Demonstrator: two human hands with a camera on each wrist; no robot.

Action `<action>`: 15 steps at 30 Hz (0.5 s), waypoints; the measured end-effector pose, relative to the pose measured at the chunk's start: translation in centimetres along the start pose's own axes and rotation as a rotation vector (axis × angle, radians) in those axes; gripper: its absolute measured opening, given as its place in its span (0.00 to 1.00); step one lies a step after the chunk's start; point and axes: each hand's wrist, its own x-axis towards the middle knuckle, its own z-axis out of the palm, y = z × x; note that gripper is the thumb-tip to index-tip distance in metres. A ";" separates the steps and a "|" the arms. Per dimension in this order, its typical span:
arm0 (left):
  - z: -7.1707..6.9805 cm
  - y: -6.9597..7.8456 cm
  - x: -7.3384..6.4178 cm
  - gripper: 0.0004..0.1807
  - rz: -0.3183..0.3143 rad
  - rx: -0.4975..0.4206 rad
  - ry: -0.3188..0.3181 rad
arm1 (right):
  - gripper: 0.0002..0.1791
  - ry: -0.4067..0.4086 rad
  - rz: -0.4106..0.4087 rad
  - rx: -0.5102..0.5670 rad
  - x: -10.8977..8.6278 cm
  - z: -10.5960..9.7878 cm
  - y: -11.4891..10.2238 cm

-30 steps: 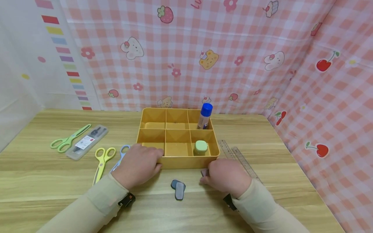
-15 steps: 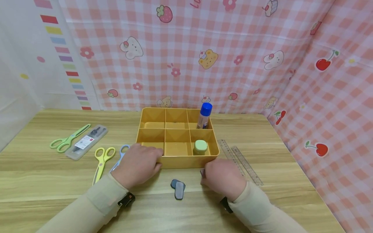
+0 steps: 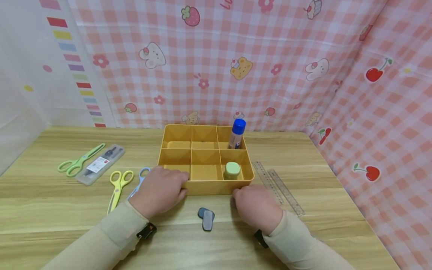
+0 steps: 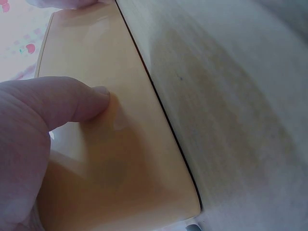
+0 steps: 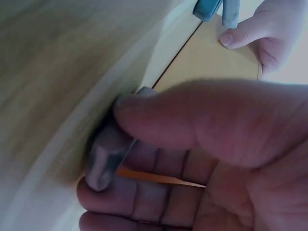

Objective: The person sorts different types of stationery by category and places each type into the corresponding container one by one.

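My left hand [image 3: 160, 193] grips the front wall of a yellow six-compartment organizer box [image 3: 216, 188]; in the left wrist view the thumb [image 4: 82, 103] presses on the wall's outer face. By the box's front right corner, my right hand [image 3: 258, 208] pinches a dark grey eraser [image 5: 103, 161], seen in the right wrist view between thumb and fingers, close to the tabletop. The head view hides that eraser behind the hand. Two more erasers lie overlapping between the hands, a lighter grey eraser [image 3: 208, 220] on a blue-grey eraser [image 3: 201, 212].
A glue stick [image 3: 237, 134] stands in the back right compartment, a green-lidded jar [image 3: 232, 170] in the front right. Two clear rulers [image 3: 287, 192] lie at right. At left lie green scissors [image 3: 79, 163], a compass case [image 3: 100, 165], yellow scissors [image 3: 117, 187] and blue scissors [image 3: 141, 178].
My right hand has shifted slightly left along the box's front, and its eraser has gone out of sight in the head view. More of the rulers shows. My left hand stays put.
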 end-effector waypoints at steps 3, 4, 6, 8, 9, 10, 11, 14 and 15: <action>-0.1 0.0 -0.1 0.13 -0.002 -0.004 -0.003 | 0.07 -0.031 0.014 0.045 0.2 -0.1 -0.1; -0.1 0.0 -0.1 0.13 -0.003 -0.005 -0.004 | 0.07 -0.032 0.015 0.065 0.3 -0.1 -0.1; -0.1 0.0 -0.1 0.13 -0.004 -0.006 -0.005 | 0.07 -0.032 0.013 0.103 0.5 -0.1 0.0; 0.0 0.0 -0.1 0.13 -0.004 -0.004 -0.004 | 0.08 -0.015 -0.010 0.127 0.7 -0.1 0.0; 0.0 0.0 -0.1 0.13 -0.004 -0.003 -0.002 | 0.08 -0.006 -0.023 0.140 0.7 -0.1 0.0; 0.0 0.0 -0.1 0.13 -0.003 -0.002 0.000 | 0.08 0.006 -0.039 0.147 0.8 -0.1 0.0; 0.0 0.0 -0.1 0.13 -0.003 -0.001 0.001 | 0.07 0.015 -0.052 0.157 0.8 -0.2 0.0; 0.0 0.0 -0.1 0.12 -0.001 0.001 0.008 | 0.07 0.042 -0.089 0.189 0.8 -0.4 0.0; 0.0 0.0 -0.1 0.12 0.000 0.002 0.011 | 0.07 0.048 -0.101 0.201 0.8 -0.5 0.0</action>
